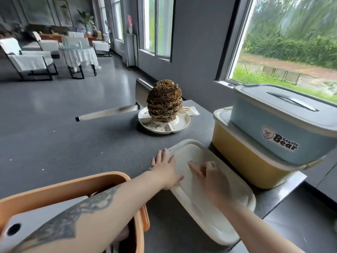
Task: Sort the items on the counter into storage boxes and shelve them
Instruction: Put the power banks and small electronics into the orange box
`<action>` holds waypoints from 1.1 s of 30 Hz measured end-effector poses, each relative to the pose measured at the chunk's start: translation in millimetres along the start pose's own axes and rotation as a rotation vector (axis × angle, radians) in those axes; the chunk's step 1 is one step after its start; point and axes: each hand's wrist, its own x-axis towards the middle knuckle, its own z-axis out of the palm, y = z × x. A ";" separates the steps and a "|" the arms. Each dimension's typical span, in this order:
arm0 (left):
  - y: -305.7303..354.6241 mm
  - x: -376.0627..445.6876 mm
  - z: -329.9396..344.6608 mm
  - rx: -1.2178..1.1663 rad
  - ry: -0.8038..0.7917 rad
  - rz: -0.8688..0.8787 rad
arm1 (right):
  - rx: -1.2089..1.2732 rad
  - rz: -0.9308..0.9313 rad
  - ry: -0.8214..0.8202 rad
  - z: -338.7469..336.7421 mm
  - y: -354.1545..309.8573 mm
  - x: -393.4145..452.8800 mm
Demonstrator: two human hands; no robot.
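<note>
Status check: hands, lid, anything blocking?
Left hand flat on white lid, open. Right hand on lid, fingers bent. Orange box uncovered. Nothing blocking.

Matt, speckled dark counter (73, 143); smooth plastic boxes, orange (76, 183), yellow (242, 157), blue (255, 125); cream lid (206, 212) looked matt; white dish (164, 126) shone glossy.

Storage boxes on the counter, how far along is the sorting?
Done: the blue lidded box sits closed on the yellow lidded box. In hand: both hands, left and right, rest on the loose white lid; the open orange box already holds items. Left: lidding it and shelving all three.
</note>
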 end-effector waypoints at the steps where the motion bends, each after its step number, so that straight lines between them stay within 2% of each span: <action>1: -5.0 -4.7 -8.8 -0.028 0.069 -0.007 | 0.073 -0.016 -0.003 -7.2 -11.3 3.9; 3: -18.8 -17.0 -28.4 -0.053 0.233 -0.007 | 0.152 -0.061 -0.044 -23.5 -35.7 14.2; 6: -48.3 -49.6 -55.4 -0.056 0.425 -0.048 | 0.102 -0.236 0.025 -42.0 -77.4 20.7; 11: -102.8 -142.2 -77.9 -0.046 0.597 -0.224 | 0.214 -0.566 0.066 -48.8 -163.0 -9.7; 14: -127.9 -211.2 -71.3 0.057 0.679 -0.359 | 0.287 -0.723 -0.008 -41.5 -209.5 -44.7; 17: -138.5 -267.0 -49.5 0.108 0.631 -0.460 | 0.258 -0.849 -0.122 -26.5 -238.8 -83.0; 21: -145.1 -304.1 -13.8 0.050 0.514 -0.530 | 0.189 -0.972 -0.251 -7.6 -255.0 -121.2; 25: -148.0 -312.5 5.1 0.029 0.477 -0.583 | 0.137 -1.044 -0.262 5.3 -255.4 -135.9; 27: -146.5 -311.6 7.0 0.009 0.362 -0.583 | 0.133 -1.051 -0.237 11.0 -256.4 -136.5; 29: -147.2 -310.2 9.9 -0.050 0.368 -0.593 | 0.127 -1.057 -0.240 14.3 -260.8 -135.1; 33: -153.8 -305.3 16.7 0.007 0.342 -0.647 | -0.006 -1.143 -0.334 27.2 -269.5 -134.4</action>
